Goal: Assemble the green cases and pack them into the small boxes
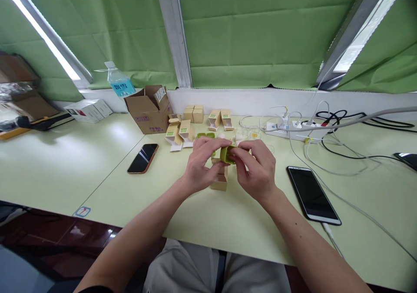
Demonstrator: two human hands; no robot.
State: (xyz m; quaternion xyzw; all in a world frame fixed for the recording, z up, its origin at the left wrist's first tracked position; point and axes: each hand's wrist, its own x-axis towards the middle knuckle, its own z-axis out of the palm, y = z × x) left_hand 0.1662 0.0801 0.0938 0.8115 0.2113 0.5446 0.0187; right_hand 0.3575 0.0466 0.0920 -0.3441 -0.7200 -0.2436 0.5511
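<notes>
Between both hands, above the pale table, is a small olive-green case [227, 154]. My left hand [206, 161] grips its left side with thumb and fingers. On the other side, my right hand [256, 167] pinches it, with fingertips at its opening. Just below the hands stands an open small cardboard box [220, 183], partly hidden by my left hand. More green pieces [206, 135] lie behind my left hand, along with some clear plastic pieces [243, 134] behind my right hand.
Small open boxes [185, 131] and closed ones [197, 114] stand behind, beside a large carton [150, 112] and a bottle [120, 82]. A phone [142, 158] lies left, a larger one [313, 195] right. Cables run from a power strip [296, 130].
</notes>
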